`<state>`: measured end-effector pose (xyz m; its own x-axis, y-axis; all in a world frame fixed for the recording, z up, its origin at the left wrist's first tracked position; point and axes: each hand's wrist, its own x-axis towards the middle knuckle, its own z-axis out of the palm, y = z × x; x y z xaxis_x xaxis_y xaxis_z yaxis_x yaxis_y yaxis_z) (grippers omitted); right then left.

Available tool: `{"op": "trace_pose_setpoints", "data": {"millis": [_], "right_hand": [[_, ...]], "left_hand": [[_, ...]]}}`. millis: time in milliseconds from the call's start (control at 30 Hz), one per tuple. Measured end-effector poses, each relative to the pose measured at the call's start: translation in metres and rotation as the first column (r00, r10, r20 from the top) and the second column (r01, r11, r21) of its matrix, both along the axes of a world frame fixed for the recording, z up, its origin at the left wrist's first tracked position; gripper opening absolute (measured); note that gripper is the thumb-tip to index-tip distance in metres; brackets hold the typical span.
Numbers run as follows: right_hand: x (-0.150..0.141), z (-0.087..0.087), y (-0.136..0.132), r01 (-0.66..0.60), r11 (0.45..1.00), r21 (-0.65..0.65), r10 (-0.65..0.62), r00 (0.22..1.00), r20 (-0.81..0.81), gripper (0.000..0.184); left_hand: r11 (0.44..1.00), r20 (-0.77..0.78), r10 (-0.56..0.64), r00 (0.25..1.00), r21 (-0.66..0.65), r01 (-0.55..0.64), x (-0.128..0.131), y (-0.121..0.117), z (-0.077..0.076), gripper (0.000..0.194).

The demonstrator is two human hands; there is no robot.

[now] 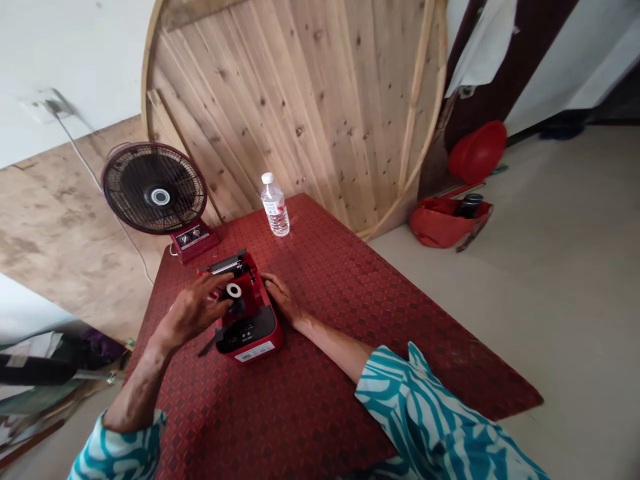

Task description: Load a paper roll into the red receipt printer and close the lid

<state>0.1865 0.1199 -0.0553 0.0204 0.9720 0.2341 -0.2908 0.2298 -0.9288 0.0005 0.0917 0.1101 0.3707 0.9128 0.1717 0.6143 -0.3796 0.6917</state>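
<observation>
A small red-and-black machine (pixel 254 337), which looks like a label printer, stands on the table with its top open. My left hand (pixel 197 310) is over its open bay, thumb and fingers closed around a small roll (pixel 234 291) with a white ring-shaped end and a dark centre. Part of the roll is hidden by the fingers, and I cannot tell whether it touches the bay. Against the machine's right side lies my right hand (pixel 283 297), its fingers stretched along the red casing. A pale sticker shows on the machine's near face.
On the red patterned table (pixel 360 320), a clear water bottle (pixel 276 208) stands behind the machine. A dark red fan (pixel 155 190) is at the far left corner. A large round wooden board (pixel 310 100) leans behind. Red bags (pixel 435 223) lie on the floor at right.
</observation>
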Motion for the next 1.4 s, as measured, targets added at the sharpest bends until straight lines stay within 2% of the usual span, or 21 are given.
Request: {"op": "trace_pose_setpoints", "data": {"millis": [100,167,267,333,433,567,667,767,833,933,1000,1067,1233,1400], "right_hand": [[0.001,-0.001,-0.001,-0.01,1.0,-0.025,0.01,1.0,-0.009,0.036],[0.002,-0.001,-0.001,-0.011,1.0,-0.023,0.011,1.0,0.022,0.036],[0.005,0.0,-0.002,0.005,1.0,-0.011,-0.004,0.998,0.061,0.035],[0.006,0.001,-0.002,0.01,1.0,-0.008,-0.01,0.997,0.076,0.035],[0.006,0.0,-0.003,0.004,1.0,-0.017,-0.002,0.996,0.094,0.036],[0.006,0.0,-0.003,0.005,1.0,-0.02,-0.003,0.994,0.105,0.037],[0.007,0.002,-0.004,0.0,1.0,-0.024,0.003,0.993,0.114,0.037],[0.007,0.004,-0.004,0.0,1.0,-0.026,0.003,0.994,0.106,0.036],[0.007,0.004,-0.004,-0.001,1.0,-0.029,0.004,0.994,0.106,0.036],[0.007,0.003,-0.004,0.0,1.0,-0.029,0.003,0.994,0.108,0.037],[0.007,0.003,-0.004,0.003,0.999,-0.034,0.0,0.996,0.094,0.038],[0.006,0.003,-0.005,0.005,0.999,-0.045,-0.002,0.996,0.085,0.039],[0.006,0.004,-0.005,0.017,0.998,-0.057,-0.011,0.995,0.104,0.042],[0.005,0.005,-0.005,0.034,0.998,-0.044,-0.027,0.991,0.133,0.042]], "left_hand": [[0.99,-0.014,0.11,0.994,0.094,-0.109,-0.033,0.003,0.013,0.042],[0.973,0.011,0.211,0.977,0.092,-0.211,-0.056,0.014,0.01,0.038],[0.951,0.065,0.307,0.95,0.002,-0.308,-0.079,0.04,-0.012,0.037],[0.948,-0.004,0.317,0.948,0.012,-0.317,-0.084,0.057,-0.031,0.031],[0.957,-0.094,0.292,0.952,0.02,-0.291,-0.081,0.075,-0.055,0.025],[0.957,-0.124,0.289,0.949,-0.005,-0.292,-0.074,0.084,-0.072,0.014],[0.953,-0.125,0.296,0.947,-0.028,-0.301,-0.074,0.087,-0.077,0.013],[0.954,-0.085,0.291,0.953,-0.054,-0.296,-0.088,0.088,-0.074,0.028],[0.947,-0.043,0.313,0.949,-0.06,-0.316,-0.107,0.086,-0.069,0.037],[0.925,-0.006,0.374,0.927,-0.072,-0.373,-0.145,0.077,-0.062,0.041],[0.92,-0.012,0.377,0.926,-0.114,-0.376,-0.165,0.068,-0.062,0.041],[0.927,-0.025,0.328,0.944,-0.184,-0.327,-0.177,0.058,-0.067,0.041],[0.933,-0.049,0.159,0.986,-0.319,-0.166,-0.173,0.048,-0.08,0.046],[0.94,-0.064,0.179,0.982,-0.282,-0.19,-0.165,0.049,-0.087,0.044]]}}
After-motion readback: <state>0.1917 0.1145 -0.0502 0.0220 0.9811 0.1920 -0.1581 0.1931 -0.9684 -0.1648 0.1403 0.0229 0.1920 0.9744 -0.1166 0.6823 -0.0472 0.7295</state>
